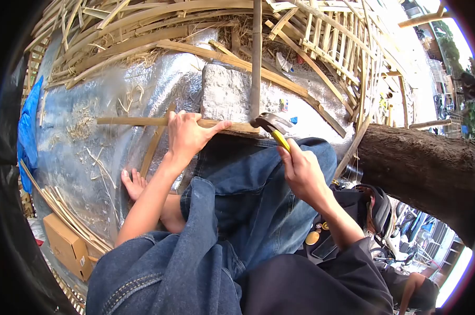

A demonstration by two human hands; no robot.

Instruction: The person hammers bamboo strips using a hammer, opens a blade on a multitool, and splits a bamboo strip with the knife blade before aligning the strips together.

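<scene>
- While the left hand (187, 135) sits at 10 o'clock from the picture's centre, its fingers are curled over a long wooden strip (132, 121), half closed, with the thumb spread out along it.
- The right hand (303, 173), between 3 and 4 o'clock, is closed round the yellow-and-black handle of a claw hammer (280, 140).
- The hammer's head lies toward 1 o'clock, right by the strip's right end and the foot of a pole (257, 52); whether it touches either, I cannot tell.
- The strip runs from 10 o'clock to just past 12, in front of a rough pale block (224, 92) at 12 o'clock, and crosses above a second strip (156, 142).
- All this is over a silvery sheet (101, 157), with a bare foot (135, 184) near 9 o'clock.
- Farther out are blue plastic (30, 134) at 9 o'clock, a cardboard box (67, 244) at 8, a slatted frame (326, 42) at 1 and a thick trunk (416, 163) at 3.
</scene>
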